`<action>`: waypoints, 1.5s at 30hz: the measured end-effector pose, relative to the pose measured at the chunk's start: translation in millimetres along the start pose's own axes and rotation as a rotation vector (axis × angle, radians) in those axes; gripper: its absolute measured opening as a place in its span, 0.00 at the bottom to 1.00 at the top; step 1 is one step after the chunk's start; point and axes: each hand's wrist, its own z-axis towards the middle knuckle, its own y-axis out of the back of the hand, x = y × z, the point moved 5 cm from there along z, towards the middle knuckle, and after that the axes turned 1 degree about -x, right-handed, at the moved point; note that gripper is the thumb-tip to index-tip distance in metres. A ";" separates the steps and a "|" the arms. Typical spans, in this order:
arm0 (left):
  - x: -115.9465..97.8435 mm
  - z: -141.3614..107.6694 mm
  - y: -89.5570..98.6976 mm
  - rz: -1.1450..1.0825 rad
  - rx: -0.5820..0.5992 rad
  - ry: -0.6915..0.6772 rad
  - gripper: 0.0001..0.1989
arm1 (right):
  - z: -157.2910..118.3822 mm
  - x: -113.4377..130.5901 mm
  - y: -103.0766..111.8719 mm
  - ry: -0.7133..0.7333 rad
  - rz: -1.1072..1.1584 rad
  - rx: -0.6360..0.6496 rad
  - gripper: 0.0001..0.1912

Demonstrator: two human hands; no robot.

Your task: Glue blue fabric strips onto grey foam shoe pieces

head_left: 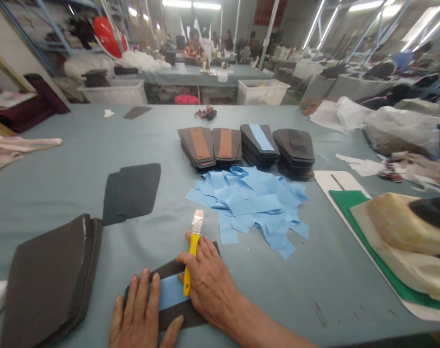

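Dark fabric panel (179,321) w/ blue strip (171,292) lies flat near front of grey-blue table (60,217), directly under both hands. L hand (136,309): open, fingers extended, pressed on panel and strip, nothing gripped; R hand (208,285): fingers curled, closed round yellow-handled scraper (192,251), blade pointing away from person. Nearby: dark panel stack (49,285) to L; loose dark panels (131,193) ahead-L; blue strip pile (248,203) ahead; four panel stacks (245,147) beyond pile; green mat (350,208) to R.
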 end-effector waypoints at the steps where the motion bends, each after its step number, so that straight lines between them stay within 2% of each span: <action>1: 1.4 0.5 0.2 0.021 -0.012 -0.002 0.44 | -0.1 0.6 1.2 0.018 0.007 -0.032 0.18; 3: 2.2 1.1 1.2 0.062 -0.047 -0.012 0.43 | -1.7 1.9 4.4 0.059 0.029 -0.112 0.17; 4: 0.8 0.8 3.8 0.076 -0.108 -0.032 0.42 | -3.0 2.0 6.4 0.078 0.042 -0.161 0.16; 7: -1.9 -0.8 3.2 0.072 -0.140 -0.022 0.42 | -5.6 -2.4 11.6 0.109 0.083 -0.277 0.14; 11: 0.8 -4.8 9.9 -0.101 -0.253 0.155 0.36 | -4.1 -7.2 20.8 0.163 0.070 -0.362 0.10; 16: 9.9 -4.8 26.0 -0.442 -0.343 0.330 0.28 | -2.0 -5.3 24.6 0.176 0.002 -0.324 0.09; 20: 16.3 1.5 33.6 -0.594 -0.456 0.416 0.22 | -0.3 -8.6 18.4 0.155 -0.035 -0.285 0.09; 24: 15.4 6.0 36.1 -0.599 -0.428 0.434 0.21 | 3.1 -11.9 25.4 0.156 -0.044 -0.285 0.10; 27: 14.1 8.0 37.7 -0.581 -0.381 0.433 0.21 | -2.5 -25.3 49.1 0.131 -0.066 -0.308 0.07; 31: 12.8 10.7 38.8 -0.565 -0.363 0.462 0.22 | -34.0 -61.4 90.7 0.019 -0.136 -0.355 0.07; 33: 12.5 11.4 39.0 -0.559 -0.365 0.497 0.23 | -54.2 -76.4 103.1 -0.016 -0.171 -0.334 0.07; 38: 9.8 13.1 42.0 -0.558 -0.365 0.498 0.23 | -83.3 -86.1 100.5 -0.015 -0.214 -0.191 0.10; 45: 6.5 12.6 43.6 -0.567 -0.373 0.435 0.23 | -84.4 -79.0 95.7 0.008 -0.279 -0.095 0.09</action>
